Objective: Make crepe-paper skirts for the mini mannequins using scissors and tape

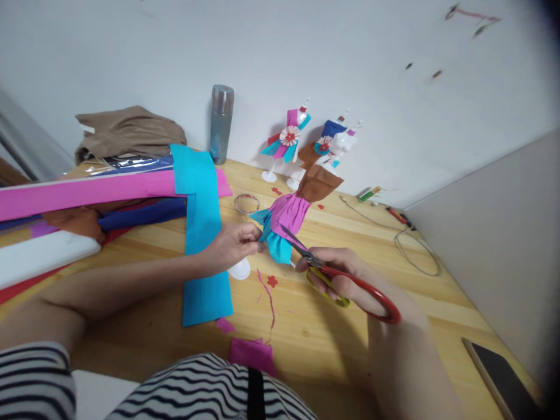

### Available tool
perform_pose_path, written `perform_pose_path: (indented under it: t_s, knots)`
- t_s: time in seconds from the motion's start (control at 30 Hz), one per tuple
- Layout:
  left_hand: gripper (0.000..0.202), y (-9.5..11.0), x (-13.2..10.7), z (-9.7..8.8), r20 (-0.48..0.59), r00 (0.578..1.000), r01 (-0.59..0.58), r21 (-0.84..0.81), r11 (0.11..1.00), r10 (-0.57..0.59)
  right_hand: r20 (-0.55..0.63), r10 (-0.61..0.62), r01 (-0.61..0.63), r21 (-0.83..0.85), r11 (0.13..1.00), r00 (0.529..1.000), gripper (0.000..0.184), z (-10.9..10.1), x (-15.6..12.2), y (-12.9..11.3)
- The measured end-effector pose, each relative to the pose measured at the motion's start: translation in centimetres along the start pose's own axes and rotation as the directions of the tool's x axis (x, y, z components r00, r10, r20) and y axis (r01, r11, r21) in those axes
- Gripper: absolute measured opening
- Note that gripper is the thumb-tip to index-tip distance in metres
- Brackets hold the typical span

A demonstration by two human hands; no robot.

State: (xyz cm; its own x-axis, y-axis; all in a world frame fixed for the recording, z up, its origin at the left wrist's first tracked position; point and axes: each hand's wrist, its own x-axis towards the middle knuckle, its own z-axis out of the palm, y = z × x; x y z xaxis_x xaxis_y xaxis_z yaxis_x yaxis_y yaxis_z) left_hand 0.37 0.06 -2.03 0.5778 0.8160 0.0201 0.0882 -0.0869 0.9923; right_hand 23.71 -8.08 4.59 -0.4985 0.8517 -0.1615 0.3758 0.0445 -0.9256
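Paper-wrapped figure (289,214), pink, turquoise and brown, tilted between the hands over the wooden table (315,326); core hidden by the wrapping. Left hand (245,242): thumb and fingers pinched on its turquoise edge, exact contact hard to make out. Right hand (350,265): fingers closed through the handles of the scissors (311,258); blades overlap the wrapping, touching or not cannot be told. Left forearm covers part of a turquoise strip (207,297). Dressed figures behind (289,137) overlap, partly masked.
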Motion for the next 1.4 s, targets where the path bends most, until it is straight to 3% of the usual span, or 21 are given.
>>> perform_pose_path:
  t_s: [0.27, 0.6, 0.87, 1.4]
  knots:
    - [0.022, -0.32, 0.07, 0.00, -0.022, 0.999, -0.029, 0.026, 0.999, 0.030, -0.022, -0.015, 0.014, -0.026, 1.000, 1.000, 0.073, 0.01, 0.06, -0.53]
    - [0.025, -0.15, 0.08, 0.11, -0.046, 0.999, -0.027, 0.014, 1.000, 0.027, -0.046, 0.001, 0.000, 0.028, 1.000, 0.999, 0.065, -0.06, -0.03, -0.16]
    - [0.026, -0.20, 0.09, 0.14, -0.062, 0.997, -0.041, 0.026, 0.999, 0.042, -0.024, -0.010, 0.010, -0.026, 1.000, 1.000, 0.074, -0.19, -0.20, -0.08]
    - [0.025, -0.63, 0.11, 0.13, -0.065, 0.995, -0.067, 0.037, 0.997, 0.070, 0.012, -0.030, 0.030, 0.030, 0.999, 0.999, 0.066, -0.28, -0.04, -0.04]
